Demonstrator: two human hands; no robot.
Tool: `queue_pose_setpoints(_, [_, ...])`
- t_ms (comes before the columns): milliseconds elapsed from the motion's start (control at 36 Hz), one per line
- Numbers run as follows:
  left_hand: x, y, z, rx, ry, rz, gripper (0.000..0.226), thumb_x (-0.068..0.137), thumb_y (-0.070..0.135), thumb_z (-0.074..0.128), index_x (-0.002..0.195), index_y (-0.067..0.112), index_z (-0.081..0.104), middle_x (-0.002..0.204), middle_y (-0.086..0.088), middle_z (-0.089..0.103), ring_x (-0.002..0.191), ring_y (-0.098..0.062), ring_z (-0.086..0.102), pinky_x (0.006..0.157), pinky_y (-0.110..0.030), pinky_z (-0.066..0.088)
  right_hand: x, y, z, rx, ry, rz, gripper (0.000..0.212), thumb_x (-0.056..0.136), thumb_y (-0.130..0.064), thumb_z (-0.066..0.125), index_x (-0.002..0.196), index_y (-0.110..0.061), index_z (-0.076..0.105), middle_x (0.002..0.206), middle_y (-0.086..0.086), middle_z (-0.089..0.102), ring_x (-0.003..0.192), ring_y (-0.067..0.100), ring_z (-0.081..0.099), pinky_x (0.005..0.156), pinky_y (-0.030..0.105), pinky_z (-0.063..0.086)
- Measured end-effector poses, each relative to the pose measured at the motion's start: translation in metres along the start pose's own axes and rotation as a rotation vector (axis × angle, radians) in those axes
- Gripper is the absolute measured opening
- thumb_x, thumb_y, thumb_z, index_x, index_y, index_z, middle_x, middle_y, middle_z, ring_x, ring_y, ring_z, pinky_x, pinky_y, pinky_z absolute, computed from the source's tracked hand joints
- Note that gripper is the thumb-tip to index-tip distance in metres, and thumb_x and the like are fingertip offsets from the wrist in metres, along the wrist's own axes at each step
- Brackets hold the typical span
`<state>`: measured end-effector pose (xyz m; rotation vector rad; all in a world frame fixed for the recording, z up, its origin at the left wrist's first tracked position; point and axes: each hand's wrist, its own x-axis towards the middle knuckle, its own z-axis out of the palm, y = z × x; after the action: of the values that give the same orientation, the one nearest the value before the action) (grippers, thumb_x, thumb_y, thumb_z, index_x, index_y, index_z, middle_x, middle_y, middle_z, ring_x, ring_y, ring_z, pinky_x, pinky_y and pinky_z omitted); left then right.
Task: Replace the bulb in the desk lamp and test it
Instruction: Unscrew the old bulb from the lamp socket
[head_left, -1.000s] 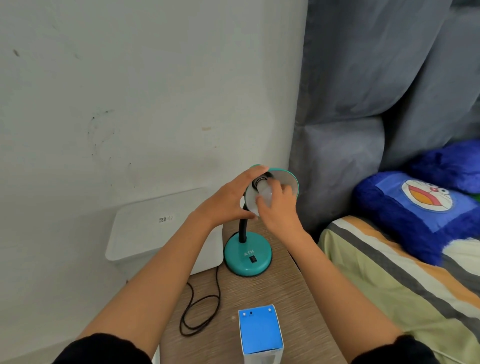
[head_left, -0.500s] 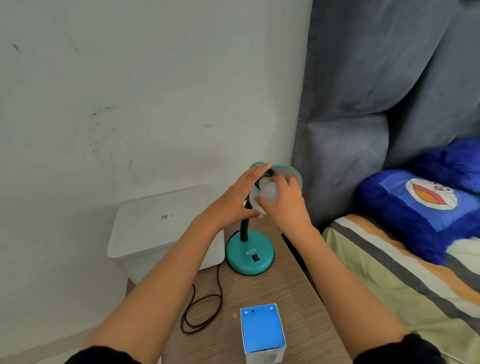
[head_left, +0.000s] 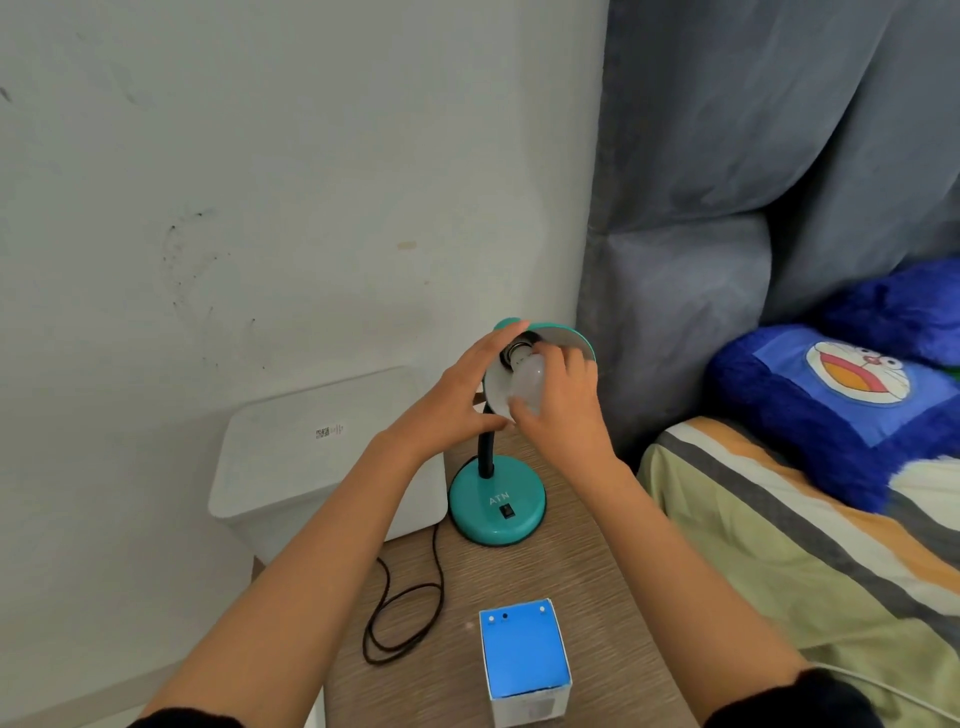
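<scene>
A teal desk lamp stands on its round base (head_left: 496, 506) at the back of a wooden bedside table (head_left: 566, 597). Its shade (head_left: 571, 338) is tilted toward me. A white bulb (head_left: 527, 387) sits with its metal end at the black socket inside the shade. My right hand (head_left: 563, 410) grips the bulb from the right and below. My left hand (head_left: 462, 395) holds the shade's left rim, fingers over the top and thumb under. A blue and white bulb box (head_left: 524, 657) stands upright at the table's near end.
The lamp's dark cord (head_left: 402, 605) loops over the table's left edge. A white lidded bin (head_left: 311, 457) stands against the wall to the left. To the right lie a striped bed (head_left: 789, 545), a blue cartoon pillow (head_left: 852, 410) and a grey curtain (head_left: 727, 208).
My right hand has turned on the bulb, its fingers shifting lower around the glass, and more of the bulb's neck shows at the socket. My left hand stays on the shade.
</scene>
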<state>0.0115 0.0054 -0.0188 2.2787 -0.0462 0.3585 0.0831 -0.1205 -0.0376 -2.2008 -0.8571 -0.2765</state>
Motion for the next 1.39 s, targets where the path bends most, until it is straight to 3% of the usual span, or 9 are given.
queue_pose_setpoints(139, [-0.001, -0.003, -0.003, -0.034, 0.001, -0.015, 0.099, 0.073, 0.002, 0.075, 0.138, 0.052, 0.022, 0.137, 0.028, 0.031, 0.123, 0.003, 0.04, 0.091, -0.015, 0.047, -0.002, -0.01, 0.003, 0.14, -0.027, 0.096, 0.057, 0.091, -0.037, 0.052, 0.135, -0.007, 0.031, 0.128, 0.017, 0.037, 0.117, 0.034, 0.043, 0.095, 0.043, 0.045])
queue_pose_setpoints(306, [-0.003, -0.003, -0.005, -0.023, 0.004, 0.003, 0.099, 0.073, 0.002, 0.076, 0.135, 0.055, 0.021, 0.132, 0.041, 0.026, 0.122, 0.01, 0.037, 0.087, -0.011, 0.047, -0.002, -0.009, 0.002, -0.077, 0.033, -0.081, 0.06, 0.079, -0.015, 0.062, 0.134, -0.013, 0.039, 0.129, 0.014, 0.041, 0.117, 0.031, 0.036, 0.102, 0.042, 0.038])
queue_pose_setpoints(500, [-0.003, -0.003, -0.004, -0.028, 0.012, 0.0, 0.099, 0.073, 0.001, 0.076, 0.138, 0.051, 0.021, 0.138, 0.025, 0.032, 0.126, -0.001, 0.039, 0.094, -0.016, 0.047, -0.001, -0.018, 0.0, 0.106, -0.004, 0.085, 0.051, 0.092, -0.039, 0.049, 0.133, -0.014, 0.032, 0.124, 0.013, 0.036, 0.115, 0.032, 0.043, 0.088, 0.043, 0.046])
queue_pose_setpoints(694, [-0.005, -0.004, -0.002, 0.009, 0.011, 0.01, 0.099, 0.073, 0.002, 0.076, 0.143, 0.044, 0.019, 0.138, 0.033, 0.027, 0.126, 0.014, 0.032, 0.098, -0.011, 0.04, -0.003, -0.013, -0.002, -0.065, -0.051, -0.061, 0.058, 0.082, -0.007, 0.054, 0.135, -0.021, 0.037, 0.134, 0.012, 0.032, 0.11, 0.033, 0.034, 0.095, 0.044, 0.044])
queue_pose_setpoints(861, [-0.005, -0.002, -0.001, 0.015, 0.003, -0.006, 0.101, 0.072, 0.002, 0.076, 0.141, 0.048, 0.018, 0.139, 0.034, 0.024, 0.131, 0.005, 0.031, 0.109, -0.027, 0.037, -0.002, -0.015, -0.002, 0.189, -0.02, 0.181, 0.058, 0.091, -0.041, 0.051, 0.134, -0.01, 0.029, 0.129, 0.019, 0.036, 0.118, 0.036, 0.043, 0.097, 0.046, 0.044])
queue_pose_setpoints(1028, [-0.004, -0.003, -0.002, 0.034, -0.002, -0.009, 0.104, 0.07, 0.002, 0.077, 0.141, 0.048, 0.018, 0.134, 0.044, 0.021, 0.125, 0.015, 0.03, 0.108, -0.027, 0.038, 0.0, -0.015, -0.004, 0.052, -0.03, 0.042, 0.055, 0.088, -0.022, 0.057, 0.136, -0.014, 0.032, 0.134, 0.015, 0.033, 0.124, 0.035, 0.031, 0.104, 0.042, 0.032])
queue_pose_setpoints(1167, [-0.003, -0.004, -0.003, 0.023, 0.004, -0.018, 0.103, 0.072, 0.001, 0.076, 0.138, 0.054, 0.017, 0.133, 0.038, 0.026, 0.122, 0.02, 0.031, 0.102, -0.015, 0.038, -0.002, -0.019, -0.004, 0.145, -0.017, 0.224, 0.059, 0.093, -0.043, 0.045, 0.134, -0.005, 0.028, 0.132, 0.021, 0.036, 0.118, 0.039, 0.046, 0.092, 0.044, 0.043])
queue_pose_setpoints(1306, [-0.003, -0.005, -0.003, 0.028, 0.005, -0.022, 0.104, 0.07, 0.0, 0.076, 0.137, 0.054, 0.017, 0.131, 0.045, 0.022, 0.121, 0.023, 0.027, 0.104, -0.017, 0.036, 0.002, -0.015, -0.007, 0.12, -0.065, 0.106, 0.05, 0.09, -0.027, 0.056, 0.132, -0.01, 0.034, 0.131, 0.018, 0.032, 0.125, 0.037, 0.033, 0.101, 0.043, 0.036])
queue_pose_setpoints(1389, [-0.003, -0.006, -0.002, 0.03, 0.008, -0.008, 0.102, 0.071, 0.0, 0.076, 0.139, 0.05, 0.018, 0.13, 0.044, 0.023, 0.118, 0.025, 0.028, 0.097, -0.005, 0.036, -0.002, -0.01, -0.005, 0.029, -0.061, 0.033, 0.055, 0.084, -0.01, 0.06, 0.133, -0.016, 0.035, 0.133, 0.014, 0.03, 0.121, 0.032, 0.033, 0.096, 0.04, 0.042])
